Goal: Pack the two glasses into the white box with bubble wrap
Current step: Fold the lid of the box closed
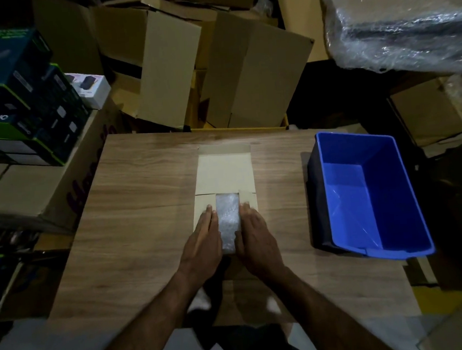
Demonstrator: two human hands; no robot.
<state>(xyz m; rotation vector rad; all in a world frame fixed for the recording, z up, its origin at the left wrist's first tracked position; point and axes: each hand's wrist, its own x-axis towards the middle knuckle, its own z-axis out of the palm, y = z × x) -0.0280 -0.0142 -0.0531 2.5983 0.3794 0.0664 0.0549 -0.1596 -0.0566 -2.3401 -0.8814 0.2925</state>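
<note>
hands: the left hand (203, 238) and right hand (256, 234) lie flat with fingers straight, pressing down the side flaps on either side of the bubble wrap (228, 224); neither grasps anything.
glasses: not visible as glass; presumably inside the wrapped bundle showing between the flaps, at the centre of the frame.
white box (224, 175): lies on the desk (144, 208) at mid-frame, its lid flap open toward the top of the frame.
risk: the bundle looks proud of the flaps; pressing hard could strain the glass, and a flap may spring back or crease once let go.
risk, closing: the lid may catch on the wrap if the flaps are not seated.
around: a blue bin (368, 195) sits at right on the desk, well apart; cardboard cartons (244, 72) crowd the upper frame.
in the way: nothing lies between the hands and the lid.
</note>
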